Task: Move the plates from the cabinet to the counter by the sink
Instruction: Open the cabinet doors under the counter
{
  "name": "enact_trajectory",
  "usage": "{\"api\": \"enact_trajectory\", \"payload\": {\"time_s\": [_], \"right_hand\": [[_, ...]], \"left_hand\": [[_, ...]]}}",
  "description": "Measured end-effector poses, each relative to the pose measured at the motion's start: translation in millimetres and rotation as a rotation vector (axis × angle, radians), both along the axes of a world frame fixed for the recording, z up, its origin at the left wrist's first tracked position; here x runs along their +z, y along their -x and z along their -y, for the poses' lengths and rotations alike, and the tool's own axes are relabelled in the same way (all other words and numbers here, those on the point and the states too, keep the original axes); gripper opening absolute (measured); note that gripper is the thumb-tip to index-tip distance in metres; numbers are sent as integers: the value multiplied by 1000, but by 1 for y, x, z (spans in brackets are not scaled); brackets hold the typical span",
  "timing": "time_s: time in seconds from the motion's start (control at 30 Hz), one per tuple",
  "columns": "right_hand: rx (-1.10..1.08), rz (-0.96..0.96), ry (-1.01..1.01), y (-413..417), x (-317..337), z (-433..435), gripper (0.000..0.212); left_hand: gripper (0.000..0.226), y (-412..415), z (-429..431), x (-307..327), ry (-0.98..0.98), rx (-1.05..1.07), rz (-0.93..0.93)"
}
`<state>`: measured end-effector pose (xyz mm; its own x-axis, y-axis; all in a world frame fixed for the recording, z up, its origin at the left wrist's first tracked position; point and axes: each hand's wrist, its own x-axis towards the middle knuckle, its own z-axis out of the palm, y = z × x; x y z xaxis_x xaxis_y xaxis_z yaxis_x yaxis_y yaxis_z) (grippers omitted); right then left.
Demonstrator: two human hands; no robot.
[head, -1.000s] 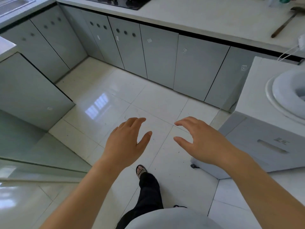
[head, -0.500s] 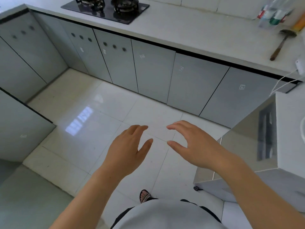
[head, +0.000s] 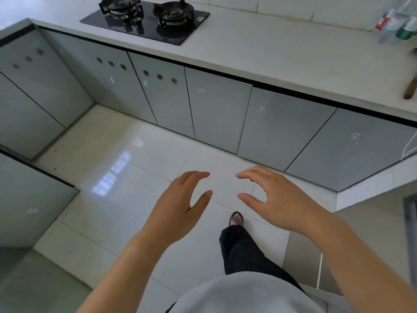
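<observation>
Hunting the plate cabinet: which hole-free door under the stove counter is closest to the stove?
The plain door just right of the last three-hole door, below the stove's right end; two other plain doors lie further right.

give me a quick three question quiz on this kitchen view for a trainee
1. True or false: the left hand is gripping something.
2. How many burners does the hob have? A one, B two, C four.
3. Fill in: the cabinet doors under the counter are all ____.
Key: 1 false; 2 B; 3 closed.
</observation>
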<state>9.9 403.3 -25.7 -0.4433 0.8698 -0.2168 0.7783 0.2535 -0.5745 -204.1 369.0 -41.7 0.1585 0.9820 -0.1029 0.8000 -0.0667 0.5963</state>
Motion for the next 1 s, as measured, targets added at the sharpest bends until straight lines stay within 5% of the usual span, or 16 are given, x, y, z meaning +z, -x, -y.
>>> {"api": "enact_trajectory", "payload": {"time_s": [0.53,1.0], "right_hand": [[-2,104,58,-54,-18,-278,45],[-287,52,81,-66,-32,-361,40]], "left_hand": [[44,-57,-284,-4,83,-92,-135],[41,-72,-424,-17,126,-378,-196]]}}
